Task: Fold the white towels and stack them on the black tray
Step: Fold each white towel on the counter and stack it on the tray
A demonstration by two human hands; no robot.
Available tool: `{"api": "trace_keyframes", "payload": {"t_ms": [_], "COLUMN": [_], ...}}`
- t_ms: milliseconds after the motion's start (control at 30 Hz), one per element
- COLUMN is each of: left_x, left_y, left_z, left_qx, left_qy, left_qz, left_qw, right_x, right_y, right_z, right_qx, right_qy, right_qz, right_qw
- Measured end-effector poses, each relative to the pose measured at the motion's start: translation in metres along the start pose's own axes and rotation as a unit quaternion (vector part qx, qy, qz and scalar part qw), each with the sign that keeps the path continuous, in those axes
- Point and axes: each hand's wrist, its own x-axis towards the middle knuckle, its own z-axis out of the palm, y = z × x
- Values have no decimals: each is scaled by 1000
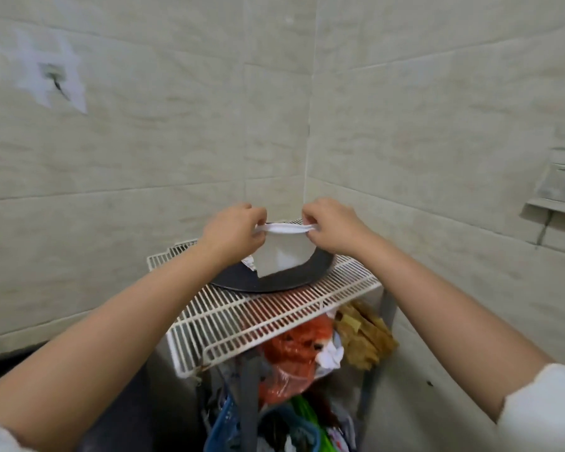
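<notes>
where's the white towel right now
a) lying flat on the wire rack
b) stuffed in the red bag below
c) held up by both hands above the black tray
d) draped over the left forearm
c: the left hand and the right hand each pinch a top corner of the white towel, which hangs down over the black tray on the wire rack.
</notes>
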Motion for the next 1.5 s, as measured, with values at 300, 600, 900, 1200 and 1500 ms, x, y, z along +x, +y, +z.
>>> {"api": "trace_keyframes", "payload": {"t_ms": [300,600,900,1200,1500], "left_x": [110,125,111,92,4], "left_y": [-16,-45,-40,-31,-47], "left_z": [47,108,142,152,77], "left_qx": [132,203,242,189,198], "left_qy": [63,-11,-51,-75,-60], "left_qz": [-152,-66,-7,-137,-408], "left_qw": [977,977,969,970,889], "right_x": [142,169,146,139,150], "right_y": [69,86,104,110,6], "right_z": [61,156,181,170,123], "right_qx": [114,129,123,80,124], "right_qy": [78,83,-7,-111,-107], "right_qz": [-93,-160,-165,-209,-318], "right_qw": [986,975,979,968,934]}}
